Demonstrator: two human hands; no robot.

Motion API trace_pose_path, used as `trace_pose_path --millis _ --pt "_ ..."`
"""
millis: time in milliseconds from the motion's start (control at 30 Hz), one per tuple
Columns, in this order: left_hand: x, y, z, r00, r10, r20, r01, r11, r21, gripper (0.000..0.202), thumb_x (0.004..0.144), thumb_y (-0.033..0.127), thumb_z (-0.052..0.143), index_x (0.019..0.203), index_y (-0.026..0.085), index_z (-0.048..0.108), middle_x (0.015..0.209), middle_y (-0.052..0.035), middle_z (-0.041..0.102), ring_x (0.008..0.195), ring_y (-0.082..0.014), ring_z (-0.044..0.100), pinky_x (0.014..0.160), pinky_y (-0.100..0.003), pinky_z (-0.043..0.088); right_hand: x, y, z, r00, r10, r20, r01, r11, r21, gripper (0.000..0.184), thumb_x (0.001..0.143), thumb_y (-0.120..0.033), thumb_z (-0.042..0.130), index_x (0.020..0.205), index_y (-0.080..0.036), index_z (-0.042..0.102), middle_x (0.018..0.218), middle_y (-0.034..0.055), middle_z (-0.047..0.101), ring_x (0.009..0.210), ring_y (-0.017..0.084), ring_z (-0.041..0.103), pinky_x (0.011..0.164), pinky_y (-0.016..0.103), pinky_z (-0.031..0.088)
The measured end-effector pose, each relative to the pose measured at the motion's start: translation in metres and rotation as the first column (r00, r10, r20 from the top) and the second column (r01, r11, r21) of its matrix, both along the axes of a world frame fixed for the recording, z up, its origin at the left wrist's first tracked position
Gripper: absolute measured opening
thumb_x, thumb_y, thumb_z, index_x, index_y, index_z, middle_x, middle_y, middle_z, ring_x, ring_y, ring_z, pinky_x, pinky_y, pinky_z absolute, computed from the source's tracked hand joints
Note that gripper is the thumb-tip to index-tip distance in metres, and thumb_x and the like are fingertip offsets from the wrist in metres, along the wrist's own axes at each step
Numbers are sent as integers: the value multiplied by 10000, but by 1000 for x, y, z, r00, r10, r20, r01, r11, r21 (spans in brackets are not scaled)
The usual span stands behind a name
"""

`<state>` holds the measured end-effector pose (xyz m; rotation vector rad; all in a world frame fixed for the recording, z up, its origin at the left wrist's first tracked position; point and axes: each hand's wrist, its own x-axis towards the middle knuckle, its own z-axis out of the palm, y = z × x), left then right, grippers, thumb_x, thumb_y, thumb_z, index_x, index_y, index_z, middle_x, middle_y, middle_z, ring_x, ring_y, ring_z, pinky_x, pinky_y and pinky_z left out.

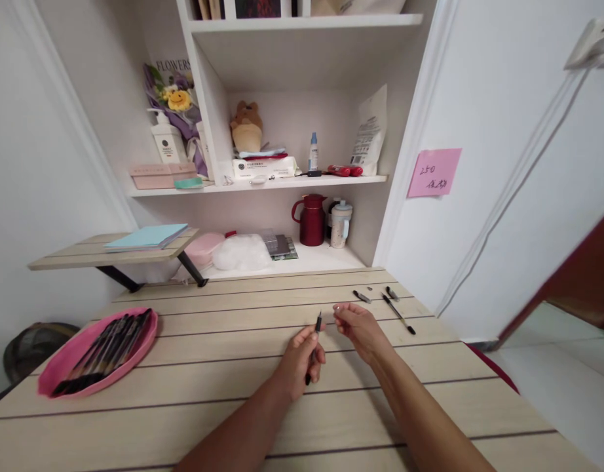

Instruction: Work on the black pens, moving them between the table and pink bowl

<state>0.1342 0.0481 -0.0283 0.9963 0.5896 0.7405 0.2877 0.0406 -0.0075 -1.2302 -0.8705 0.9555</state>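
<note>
My left hand (297,360) is closed around a black pen (318,322), held almost upright with its bare tip pointing up. Just to the right, my right hand (359,328) pinches thumb and forefinger together near that tip, apart from it. A tiny pale thing shows at those fingertips, too small to name. Beyond the right hand, an uncapped pen (399,314) lies slantwise on the wooden table (223,393). Two dark pen caps, a left one (361,297) and a right one (392,294), lie near it, with a small grey piece (369,288) between them.
A pink tray (152,331) full of pens sits at the table's left. Behind it stands a small raised shelf (61,257) bearing blue paper (147,237). Along the back, a white shelf unit (263,188) holds a red jug (312,221) and a tumbler (340,226).
</note>
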Motion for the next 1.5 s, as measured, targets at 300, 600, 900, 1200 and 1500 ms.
trace_pose_path --millis 300,600,900,1200,1500 --pt "1 -1 -2 992 -66 -104 77 991 108 500 746 461 526 1128 140 494 517 41 528 264 -21 327 294 -158 168 2 -12 10 988 -94 -120 102 993 65 299 577 -359 699 791 -164 625 639 -13 568 549 94 487 473 209 328" --pt "0 -2 -3 989 -103 -104 117 984 137 525 755 459 516 1161 127 494 507 35 530 269 -20 328 302 -160 178 -1 -15 6 997 -3 -79 5 1000 23 304 614 -377 678 801 -143 625 580 -7 560 502 85 432 473 216 299" --pt "0 -2 -1 988 -107 -116 124 980 157 556 752 473 512 1177 116 481 500 44 521 269 -17 319 302 -155 184 0 -18 7 999 7 -37 -7 1000 12 331 571 -436 696 735 -153 643 524 -2 558 463 91 406 461 242 287" --pt "-1 -1 -3 986 -122 -117 140 976 164 526 776 458 487 1182 123 483 510 41 524 278 -20 328 305 -157 198 -2 -20 7 998 60 4 -60 998 5 254 594 -393 691 693 -166 635 529 -3 552 481 92 385 451 236 256" --pt "-1 -1 -7 992 -83 -95 99 979 179 511 779 454 490 1170 123 490 513 43 524 278 -16 338 305 -152 184 -4 -20 8 990 132 -40 -132 991 0 213 606 -356 688 680 -170 615 539 -18 558 438 64 313 432 234 205"
